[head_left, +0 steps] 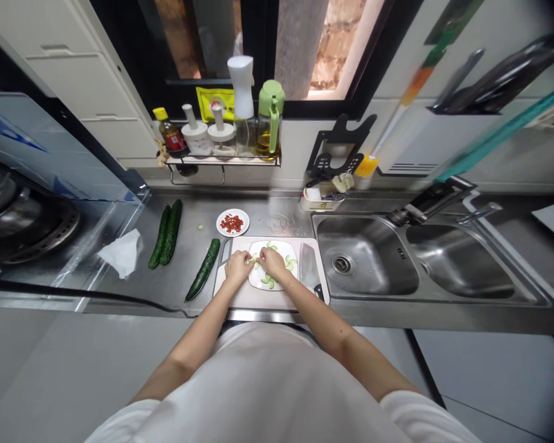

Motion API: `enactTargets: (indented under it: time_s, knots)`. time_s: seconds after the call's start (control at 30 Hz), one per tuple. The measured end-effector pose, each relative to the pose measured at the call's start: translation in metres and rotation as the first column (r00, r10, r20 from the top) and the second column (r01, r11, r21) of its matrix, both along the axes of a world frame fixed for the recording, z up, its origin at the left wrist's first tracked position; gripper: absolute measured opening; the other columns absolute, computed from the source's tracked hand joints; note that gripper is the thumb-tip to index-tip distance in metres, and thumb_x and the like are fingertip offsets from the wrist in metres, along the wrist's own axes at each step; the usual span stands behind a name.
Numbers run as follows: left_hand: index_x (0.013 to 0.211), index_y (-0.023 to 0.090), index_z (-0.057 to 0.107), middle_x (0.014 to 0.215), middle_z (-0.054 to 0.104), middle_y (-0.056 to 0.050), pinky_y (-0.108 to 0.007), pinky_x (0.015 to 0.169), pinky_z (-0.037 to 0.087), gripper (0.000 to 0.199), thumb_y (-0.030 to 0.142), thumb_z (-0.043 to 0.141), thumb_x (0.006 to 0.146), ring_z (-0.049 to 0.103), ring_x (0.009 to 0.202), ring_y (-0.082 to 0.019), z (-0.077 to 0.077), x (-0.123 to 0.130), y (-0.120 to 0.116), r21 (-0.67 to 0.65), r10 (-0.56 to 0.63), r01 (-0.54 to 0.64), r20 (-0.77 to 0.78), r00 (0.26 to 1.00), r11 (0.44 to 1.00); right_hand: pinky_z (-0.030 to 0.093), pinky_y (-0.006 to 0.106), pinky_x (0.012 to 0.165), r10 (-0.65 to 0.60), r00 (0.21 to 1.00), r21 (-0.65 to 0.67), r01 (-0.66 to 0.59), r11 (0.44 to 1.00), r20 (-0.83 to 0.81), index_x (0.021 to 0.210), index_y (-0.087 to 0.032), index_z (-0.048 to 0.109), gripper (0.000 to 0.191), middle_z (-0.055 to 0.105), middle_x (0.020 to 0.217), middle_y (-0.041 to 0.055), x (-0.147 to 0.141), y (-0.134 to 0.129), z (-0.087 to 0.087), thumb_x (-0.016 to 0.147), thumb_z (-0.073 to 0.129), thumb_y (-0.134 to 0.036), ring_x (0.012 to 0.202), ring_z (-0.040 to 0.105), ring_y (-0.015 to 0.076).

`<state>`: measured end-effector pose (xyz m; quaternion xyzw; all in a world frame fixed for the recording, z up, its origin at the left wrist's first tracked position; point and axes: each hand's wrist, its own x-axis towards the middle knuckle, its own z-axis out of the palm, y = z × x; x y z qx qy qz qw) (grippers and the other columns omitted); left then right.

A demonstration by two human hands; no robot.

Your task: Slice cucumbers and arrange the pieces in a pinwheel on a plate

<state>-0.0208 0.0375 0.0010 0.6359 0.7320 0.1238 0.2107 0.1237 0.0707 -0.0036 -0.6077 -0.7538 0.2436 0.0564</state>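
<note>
A white squarish plate rests on the cutting board. Thin green-edged cucumber slices lie on it in small curved fans. At the plate's left side my left hand has its fingers closed in a pinch on a cucumber slice. Close beside it, over the plate, my right hand is also closed, fingertips down at the slices of the same fan; they partly hide what they hold. On the board's right part lies a kitchen knife, its black handle toward me.
A whole cucumber lies left of the board, and two more cucumbers farther left near a crumpled white tissue. Behind the board sits a small dish of chopped red pieces. A double sink is at right; a bottle rack hangs behind.
</note>
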Motion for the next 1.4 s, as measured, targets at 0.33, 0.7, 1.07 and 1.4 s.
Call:
enactTargets:
  time_s: [0.33, 0.7, 1.07, 1.4]
  knots:
    - [0.088, 0.025, 0.064, 0.099, 0.060, -0.005, -0.028, 0.074, 0.041, 0.019, 0.041, 0.064, 0.079, 0.057, 0.095, -0.021, -0.005, 0.002, 0.004, -0.031, 0.042, -0.041, 0.018, 0.999, 0.999, 0.034, 0.025, 0.070, 0.028, 0.997, -0.008, -0.028, 1.000, 0.068, 0.102, -0.020, 0.060, 0.019, 0.063, 0.107, 0.0076, -0.002, -0.004, 0.005, 0.093, 0.050, -0.034, 0.093, 0.057, 0.0179]
    - [0.093, 0.025, 0.057, 0.106, 0.058, -0.004, -0.027, 0.073, 0.042, 0.030, 0.043, 0.069, 0.072, 0.059, 0.092, -0.019, 0.000, -0.001, 0.015, -0.166, 0.102, -0.098, 0.013, 0.995, 0.981, 0.035, 0.025, 0.072, 0.089, 0.992, 0.009, -0.091, 0.996, 0.088, 0.105, -0.021, 0.060, 0.020, 0.062, 0.110, 0.0073, 0.006, -0.013, 0.005, 0.095, 0.046, -0.031, 0.095, 0.056, 0.0177]
    - [0.094, 0.026, 0.053, 0.114, 0.056, -0.005, -0.030, 0.078, 0.043, 0.038, 0.045, 0.073, 0.068, 0.060, 0.099, -0.022, 0.008, 0.000, 0.021, -0.244, 0.105, -0.106, -0.018, 0.994, 0.964, 0.037, 0.026, 0.073, 0.157, 0.976, 0.016, -0.161, 0.987, 0.148, 0.108, -0.021, 0.060, 0.024, 0.060, 0.113, 0.0089, 0.006, -0.014, 0.012, 0.097, 0.041, -0.030, 0.098, 0.055, 0.0193]
    - [0.094, 0.025, 0.054, 0.113, 0.055, -0.006, -0.030, 0.077, 0.042, 0.037, 0.043, 0.074, 0.068, 0.060, 0.096, -0.022, 0.010, 0.000, 0.021, -0.208, 0.081, -0.080, -0.003, 0.997, 0.975, 0.038, 0.026, 0.078, 0.103, 0.990, 0.012, -0.104, 0.994, 0.095, 0.110, -0.021, 0.060, 0.023, 0.061, 0.113, 0.0090, 0.007, -0.017, 0.015, 0.096, 0.044, -0.028, 0.102, 0.055, 0.0194]
